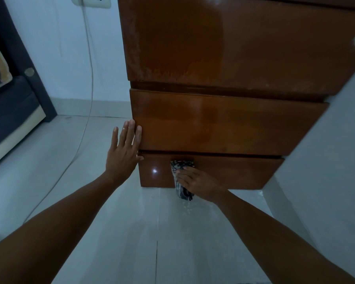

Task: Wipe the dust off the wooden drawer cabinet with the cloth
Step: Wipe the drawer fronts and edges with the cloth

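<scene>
The wooden drawer cabinet (223,119) stands on the pale tiled floor (131,232), its large upper front hazed with pale dust along the left and lower edges. The left hand (124,149) lies flat with fingers spread against the cabinet's left edge, across the middle and bottom drawers. The right hand (197,181) presses a dark patterned cloth (181,167) against the bottom drawer front, the cloth's tail hanging down to the floor.

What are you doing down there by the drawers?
A person is dusting the wooden drawer cabinet. The right hand presses a patterned cloth against the bottom drawer front. The left hand lies flat on the cabinet's left edge. Pale dust shows on the top drawer.
</scene>
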